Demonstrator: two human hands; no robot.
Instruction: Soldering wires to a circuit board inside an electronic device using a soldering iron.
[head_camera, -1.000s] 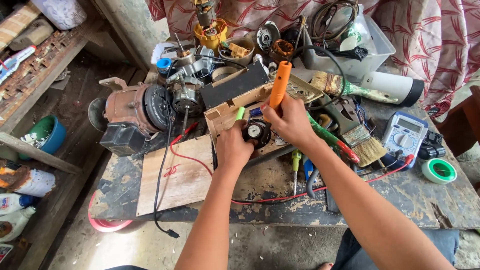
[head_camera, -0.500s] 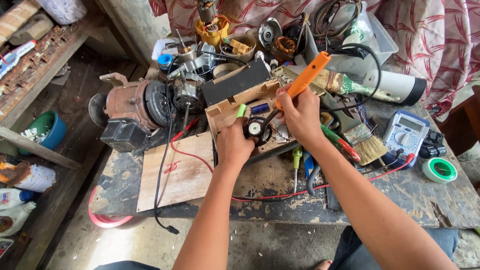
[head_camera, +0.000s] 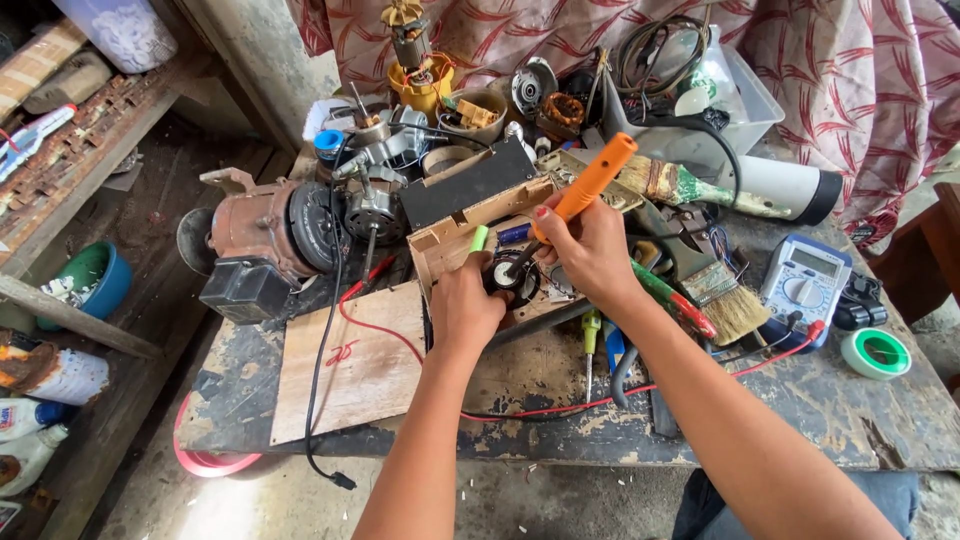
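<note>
My right hand (head_camera: 592, 250) grips an orange-handled screwdriver (head_camera: 588, 188), tilted with its handle up to the right and its tip down on a small round black part (head_camera: 510, 276). My left hand (head_camera: 466, 308) holds that black part from the left, steadying it at the front of a small wooden box (head_camera: 455, 235). A green stub (head_camera: 479, 238) pokes up just above my left hand's fingers. The part's underside is hidden by my fingers.
A rusty motor (head_camera: 262, 232) and a smaller fan motor (head_camera: 374, 205) lie at the left. A wooden board (head_camera: 350, 362) with red wire sits in front. Paintbrushes (head_camera: 720, 292), a multimeter (head_camera: 806, 282), a tape roll (head_camera: 874, 352), a green screwdriver (head_camera: 590, 335) and a plastic bin (head_camera: 740, 100) crowd the right.
The screwdriver has swung from nearly upright to leaning right, its tip now pressed on the black part. My left hand stays clamped on that part.
</note>
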